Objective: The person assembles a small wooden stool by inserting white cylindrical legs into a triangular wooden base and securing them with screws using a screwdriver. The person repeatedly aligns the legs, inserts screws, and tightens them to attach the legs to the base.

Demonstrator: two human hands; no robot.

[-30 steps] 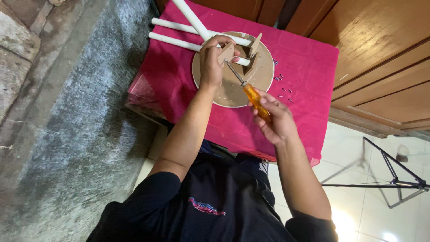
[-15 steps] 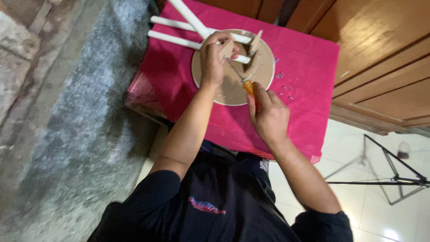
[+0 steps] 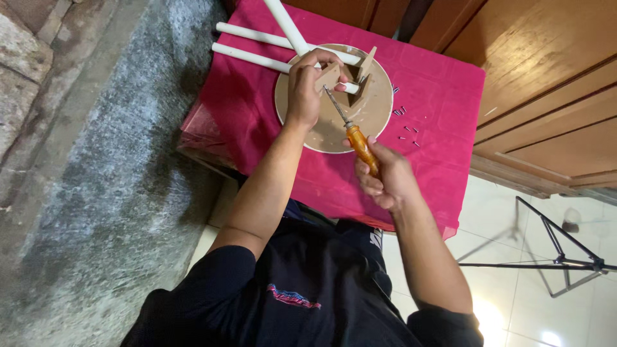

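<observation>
- Screwdriver [image 3: 355,136]: orange handle, thin metal shaft. It lies at a slant, tip up against a small wooden block [image 3: 328,77] near the centre of the round wooden disc [image 3: 373,115].
- Right hand [image 3: 384,175]: fingers closed around the orange handle, gripping it from below the disc's near edge.
- Left hand [image 3: 306,90]: fingers curled over the wooden block, pinching it and pressing it down on the disc, just beside the screwdriver tip.
- Round wooden disc: lies flat on the pink cloth [image 3: 443,115]. A second wooden piece [image 3: 363,74], wedge-shaped, stands on it to the right of the left hand.
- White rods [image 3: 257,46]: three, laid across the far left part of the cloth; their ends reach onto the disc under the left hand. How they are joined to the block cannot be made out.
- Small screws [image 3: 406,132]: scattered loose on the cloth, just right of the disc.
- Pink cloth: covers a low table set between a grey stone surface [image 3: 116,193] and a wooden cabinet [image 3: 546,83].
- Black stand [image 3: 553,257]: on the white tiled floor at lower right, well apart from the work.
</observation>
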